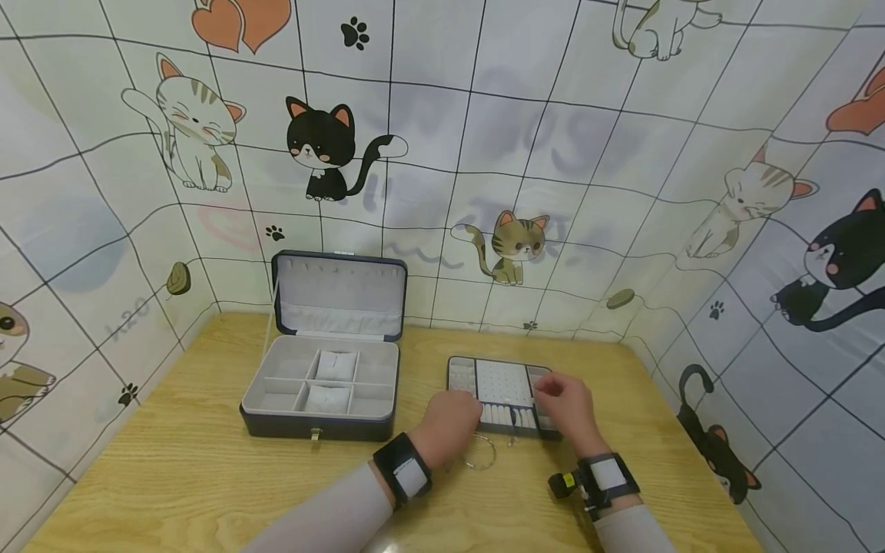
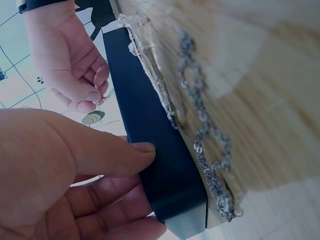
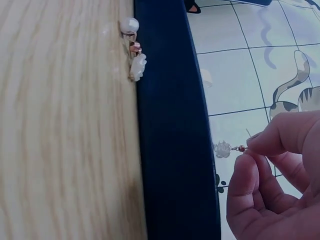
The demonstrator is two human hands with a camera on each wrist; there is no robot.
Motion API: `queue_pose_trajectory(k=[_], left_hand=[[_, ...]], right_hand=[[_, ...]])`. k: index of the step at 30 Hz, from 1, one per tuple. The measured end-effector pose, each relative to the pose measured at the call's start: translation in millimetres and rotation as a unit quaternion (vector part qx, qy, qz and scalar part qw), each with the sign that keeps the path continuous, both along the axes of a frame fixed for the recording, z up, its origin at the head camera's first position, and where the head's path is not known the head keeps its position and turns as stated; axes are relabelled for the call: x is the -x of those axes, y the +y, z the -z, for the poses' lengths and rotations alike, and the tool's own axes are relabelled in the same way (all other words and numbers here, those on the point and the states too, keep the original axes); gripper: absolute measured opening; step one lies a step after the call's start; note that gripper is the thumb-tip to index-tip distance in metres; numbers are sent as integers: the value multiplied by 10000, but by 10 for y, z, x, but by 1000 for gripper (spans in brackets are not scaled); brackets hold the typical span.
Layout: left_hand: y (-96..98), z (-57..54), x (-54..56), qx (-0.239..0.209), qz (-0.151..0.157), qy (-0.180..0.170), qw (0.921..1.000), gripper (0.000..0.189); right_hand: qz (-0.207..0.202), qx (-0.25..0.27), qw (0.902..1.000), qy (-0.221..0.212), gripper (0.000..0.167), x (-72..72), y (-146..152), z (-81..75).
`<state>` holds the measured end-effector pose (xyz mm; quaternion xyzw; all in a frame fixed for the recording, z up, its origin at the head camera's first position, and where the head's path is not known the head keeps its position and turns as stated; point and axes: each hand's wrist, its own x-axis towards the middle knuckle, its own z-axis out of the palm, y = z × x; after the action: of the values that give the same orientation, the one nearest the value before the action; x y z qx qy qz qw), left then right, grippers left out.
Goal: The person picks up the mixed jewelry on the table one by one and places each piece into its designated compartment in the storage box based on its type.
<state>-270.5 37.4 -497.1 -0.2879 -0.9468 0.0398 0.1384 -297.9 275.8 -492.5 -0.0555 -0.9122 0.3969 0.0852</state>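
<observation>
My left hand [image 1: 448, 424] holds the front left corner of a dark blue jewelry tray [image 1: 503, 380], its thumb lying on the tray's side wall in the left wrist view. Above the tray's right side, my right hand [image 1: 572, 405] pinches an earring [image 3: 223, 148] with a white flower-shaped bead and a small rose-gold bead. A second earring [image 3: 135, 60], with a pearl and a similar flower, lies on the table against the tray's front. A bracelet [image 1: 482, 455] lies just in front of the tray. Silver chains [image 2: 202, 130] rest close to my left hand.
An open jewelry box [image 1: 314, 426] with a raised lid [image 1: 339, 288] stands to the left, with two white cushions [image 1: 336, 365] in its compartments. Cat-patterned cloth [image 1: 429, 138] rises behind and beside the wooden table [image 1: 173, 461].
</observation>
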Motion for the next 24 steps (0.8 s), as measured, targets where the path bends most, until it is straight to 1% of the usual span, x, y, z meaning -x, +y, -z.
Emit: queue_pose_trajectory(k=[6, 13, 20, 24], left_hand=[[-3, -7, 4, 52, 5, 73, 10000, 10], [-5, -24, 0, 72, -7, 6, 10000, 9], [-8, -36, -11, 41, 0, -29, 10000, 8], [-17, -36, -7, 20, 36, -6, 10000, 8]], right_hand=[[-166, -217, 9996, 78, 10, -4, -17, 10], [-398, -480, 9978, 202, 11, 22, -41, 67], [-494, -647, 9964, 246, 10, 30, -57, 122], [-576, -792, 9944, 389, 9, 26, -68, 133]])
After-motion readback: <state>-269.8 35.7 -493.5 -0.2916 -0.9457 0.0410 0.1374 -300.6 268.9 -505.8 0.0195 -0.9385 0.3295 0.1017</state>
